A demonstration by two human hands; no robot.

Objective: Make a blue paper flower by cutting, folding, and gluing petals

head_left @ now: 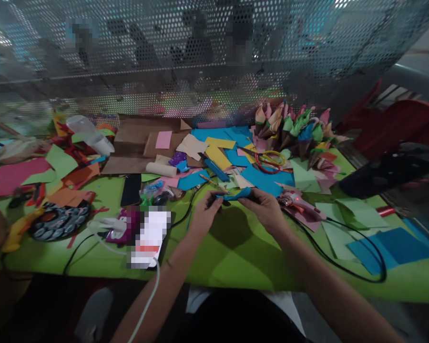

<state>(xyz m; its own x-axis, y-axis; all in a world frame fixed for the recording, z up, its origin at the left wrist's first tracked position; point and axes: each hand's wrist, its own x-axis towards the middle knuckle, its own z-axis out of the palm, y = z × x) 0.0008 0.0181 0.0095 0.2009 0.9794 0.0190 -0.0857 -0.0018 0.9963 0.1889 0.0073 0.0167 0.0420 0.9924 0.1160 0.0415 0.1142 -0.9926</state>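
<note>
Blue paper [239,194] is pinched between thumb and fingers of both the left hand [208,208] and the right hand [260,205], over a green table [232,267]; right of the grip lies a pink glue gun [296,200]; left, a lit phone [152,238].

I've got L hand [208,206] & R hand [261,206] up front, approx same ht, near each other w/ a gap btwn. Both in thumb-to-finger pinch, thumbs facing in, other fingers curled, partly hidden. L forearm [171,269] angles in from btm L, R forearm [325,276] from btm R; both bare.
</note>
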